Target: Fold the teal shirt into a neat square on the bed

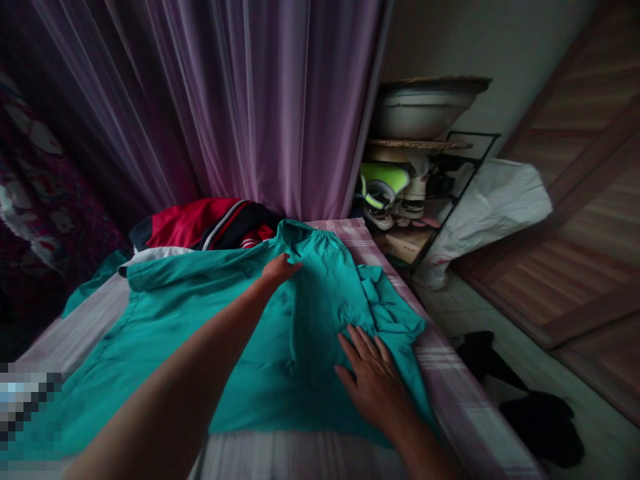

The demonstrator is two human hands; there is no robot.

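A teal shirt point(250, 347) is spread over the striped cloth, its collar point(300, 230) at the far end and one sleeve point(165, 270) stretched out to the left. The other sleeve point(390, 300) lies bunched and creased on the right. My left hand point(281, 268) is closed at the front opening just below the collar, gripping the fabric there; most of its fingers are hidden from me. Flat on the shirt's right side rests my right hand point(370, 377), fingers stretched out and holding nothing.
Red and navy clothing point(210, 223) is heaped behind the shirt, against a purple curtain point(280, 107). Beyond the bed's right edge stand a shoe rack point(463, 183) with a basin point(425, 110) on top and a white sack point(495, 207). Dark cloth point(543, 427) lies on the floor.
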